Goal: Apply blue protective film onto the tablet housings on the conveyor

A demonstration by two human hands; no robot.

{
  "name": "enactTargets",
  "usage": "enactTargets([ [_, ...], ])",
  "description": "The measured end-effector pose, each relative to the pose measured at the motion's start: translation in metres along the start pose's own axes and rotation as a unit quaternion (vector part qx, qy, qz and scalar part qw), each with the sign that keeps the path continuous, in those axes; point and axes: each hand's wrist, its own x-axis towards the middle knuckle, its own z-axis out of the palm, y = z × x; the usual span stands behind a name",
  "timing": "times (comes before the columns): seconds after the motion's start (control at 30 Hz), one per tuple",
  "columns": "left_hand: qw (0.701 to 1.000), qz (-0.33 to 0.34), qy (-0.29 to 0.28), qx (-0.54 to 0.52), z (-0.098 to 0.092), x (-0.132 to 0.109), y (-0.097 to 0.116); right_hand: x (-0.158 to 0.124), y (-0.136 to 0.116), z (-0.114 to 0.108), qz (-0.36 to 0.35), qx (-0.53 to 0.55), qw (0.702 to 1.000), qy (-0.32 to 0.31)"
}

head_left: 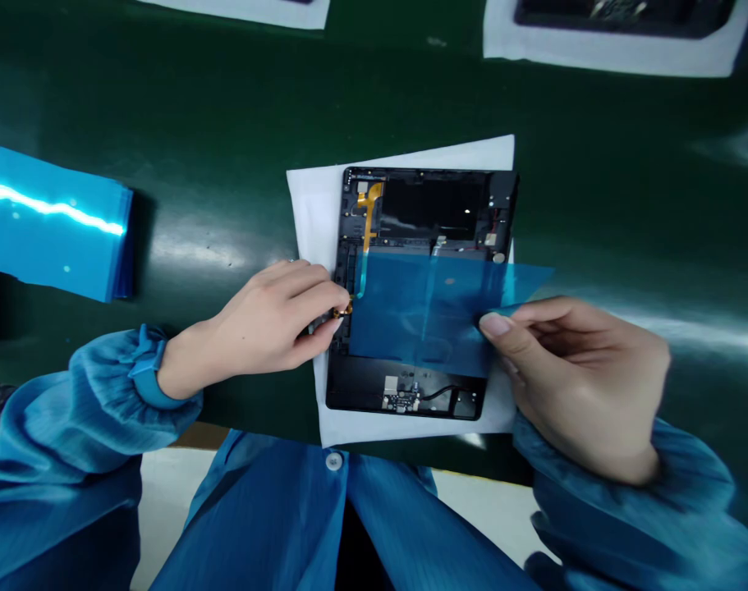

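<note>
The right hand (586,369) grips the film (410,320) at its right edge; left of that grip the film lies over the device (423,205), which rests on an underlay (315,205) on the table (226,107); farther left is the left hand (275,316), a small part (342,311) between its fingertips; well left, a stack of films (53,230); nearer the person and leftward, the circuit board (401,400); far beyond the grip, rightward, a second device (626,16).
</note>
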Motion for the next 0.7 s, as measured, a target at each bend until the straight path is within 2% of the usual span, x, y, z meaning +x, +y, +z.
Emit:
enactTargets([
  [0.7,1.000,0.010,0.006,0.009,-0.0002,0.0003,0.0000,0.0002,-0.0003,0.0003,0.007,0.005,1.000,-0.013],
])
